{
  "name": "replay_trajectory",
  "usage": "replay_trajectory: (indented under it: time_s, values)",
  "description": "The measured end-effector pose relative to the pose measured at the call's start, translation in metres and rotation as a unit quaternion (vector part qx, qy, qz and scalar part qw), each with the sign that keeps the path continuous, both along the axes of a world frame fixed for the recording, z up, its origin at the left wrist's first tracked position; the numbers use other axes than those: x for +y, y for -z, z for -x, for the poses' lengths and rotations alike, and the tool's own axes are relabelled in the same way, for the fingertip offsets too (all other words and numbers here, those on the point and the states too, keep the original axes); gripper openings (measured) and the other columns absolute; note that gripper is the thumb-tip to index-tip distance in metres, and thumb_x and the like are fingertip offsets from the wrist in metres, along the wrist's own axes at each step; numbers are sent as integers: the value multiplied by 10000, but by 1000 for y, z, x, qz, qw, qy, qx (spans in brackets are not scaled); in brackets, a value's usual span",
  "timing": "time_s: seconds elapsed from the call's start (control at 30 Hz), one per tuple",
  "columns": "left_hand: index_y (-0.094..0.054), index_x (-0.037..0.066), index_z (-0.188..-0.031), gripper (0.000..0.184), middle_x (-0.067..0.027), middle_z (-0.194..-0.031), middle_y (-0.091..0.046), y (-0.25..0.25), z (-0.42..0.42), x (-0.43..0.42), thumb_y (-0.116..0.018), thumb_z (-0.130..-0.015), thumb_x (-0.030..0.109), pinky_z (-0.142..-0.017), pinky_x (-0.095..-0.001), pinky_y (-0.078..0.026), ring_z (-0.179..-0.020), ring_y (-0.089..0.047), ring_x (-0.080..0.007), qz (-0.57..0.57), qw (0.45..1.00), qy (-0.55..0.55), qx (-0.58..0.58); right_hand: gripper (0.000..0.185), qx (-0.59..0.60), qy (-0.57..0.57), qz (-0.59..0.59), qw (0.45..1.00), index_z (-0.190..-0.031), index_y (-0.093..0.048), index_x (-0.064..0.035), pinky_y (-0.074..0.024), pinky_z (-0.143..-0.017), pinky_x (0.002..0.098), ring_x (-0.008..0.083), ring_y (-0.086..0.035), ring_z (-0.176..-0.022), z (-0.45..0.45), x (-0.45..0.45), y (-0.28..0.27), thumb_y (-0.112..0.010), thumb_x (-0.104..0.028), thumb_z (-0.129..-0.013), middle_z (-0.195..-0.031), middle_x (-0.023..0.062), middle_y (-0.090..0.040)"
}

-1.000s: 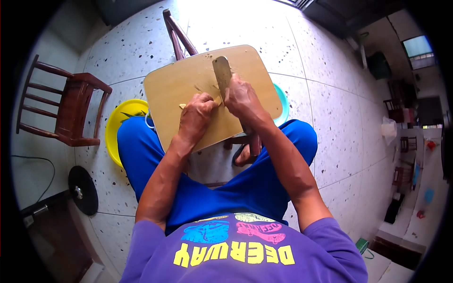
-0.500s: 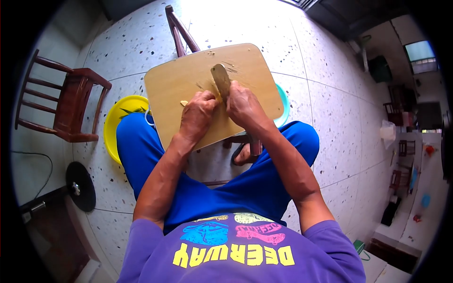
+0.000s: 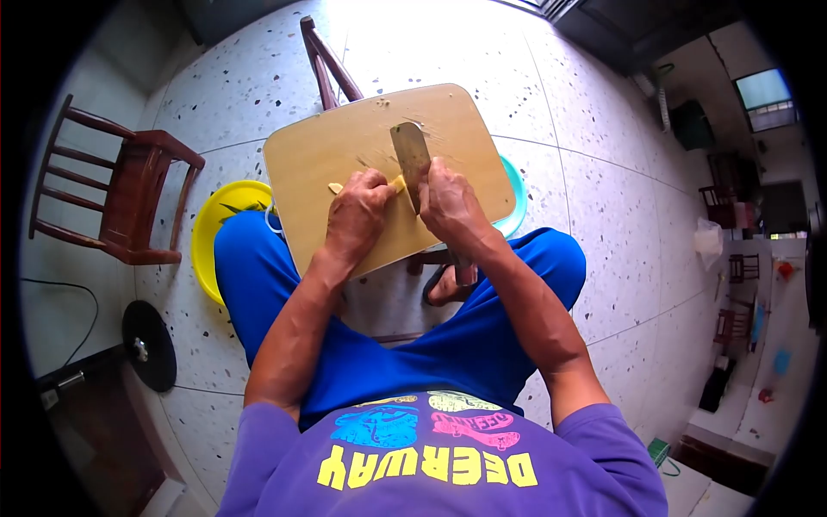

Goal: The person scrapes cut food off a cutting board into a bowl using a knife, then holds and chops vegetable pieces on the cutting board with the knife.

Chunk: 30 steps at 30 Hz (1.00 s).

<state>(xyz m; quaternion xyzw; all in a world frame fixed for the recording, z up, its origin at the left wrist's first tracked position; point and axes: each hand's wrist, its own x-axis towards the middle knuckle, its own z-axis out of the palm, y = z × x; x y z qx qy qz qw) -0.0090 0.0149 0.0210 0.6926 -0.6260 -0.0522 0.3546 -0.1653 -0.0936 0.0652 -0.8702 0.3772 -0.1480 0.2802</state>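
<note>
Speckled floor | board, upper centre: one pale piece loose | left hand pinches yellow chunk, seemingly still uncut | right hand grips cleaver

1. The left hand was turned knuckles up, its fingers curled under in a tight pinch, tips hidden.
2. The right hand was closed in a firm grip, near the left hand but apart from it.
3. The left forearm and right forearm reached forward, slanting in toward each other.
4. The left knee and right knee were spread wide, outside both wrists.
</note>
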Motion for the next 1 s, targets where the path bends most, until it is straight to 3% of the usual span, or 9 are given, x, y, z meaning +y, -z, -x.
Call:
replay_trajectory:
  time_s: [0.3,0.37,0.47,0.63,0.73,0.83,1.0]
  values:
    - [-815,44,-1009,216,-112,-1079,-736,2,-2,-2,-635,-893,13,-943,-393,-574,-1066,-694,-310,-2,1000,5,-2,168,49,5,-15,999,-1020,-552,111,-571,-847,592,572,-699,-928,-28,-11,-14,-568,-27,-925,-917,396,-693]
    - [-814,42,-1005,214,-115,-1079,-739,1,-1,-1,-635,-892,12,-942,-394,-572,-1068,-694,-312,1,1000,6,2,177,44,53,-54,996,-1024,-552,88,-580,-659,521,468,-721,-730,-38,-29,0,-582,-76,-963,-790,331,-688]
    - [-817,45,-995,176,-105,-1053,-744,4,-3,0,-679,-895,4,-923,-394,-579,-1043,-706,-311,20,1000,7,8,196,23,54,-64,996,-1022,-542,66,-563,-495,436,343,-709,-544,-31,-37,12,-597,-120,-989,-664,243,-667]
    - [-818,40,-998,184,-108,-1051,-745,6,-3,-1,-668,-899,1,-922,-397,-577,-1035,-706,-313,29,999,3,18,197,-6,4,26,1000,-1023,-526,74,-572,-704,578,522,-707,-772,-7,-9,7,-568,-117,-1005,-784,339,-677]
    - [-814,35,-998,216,-118,-1055,-739,4,-1,-1,-625,-897,8,-942,-404,-566,-1044,-693,-320,18,999,4,27,190,9,4,-1,1000,-1031,-526,80,-531,-797,628,591,-660,-881,-4,-1,2,-554,-106,-1008,-860,385,-667]
    - [-813,35,-993,212,-119,-1052,-737,6,-2,-2,-628,-893,6,-940,-407,-565,-1040,-692,-323,29,999,4,22,176,2,-12,26,1000,-1024,-532,78,-536,-780,618,578,-671,-858,-6,0,2,-562,-95,-1003,-838,366,-671]
    - [-813,41,-985,200,-116,-1048,-738,6,-2,-2,-637,-895,8,-929,-407,-569,-1038,-698,-322,23,1000,4,18,149,31,-12,-13,999,-1014,-550,105,-566,-820,608,567,-700,-903,-27,-10,-6,-563,-21,-937,-901,408,-679]
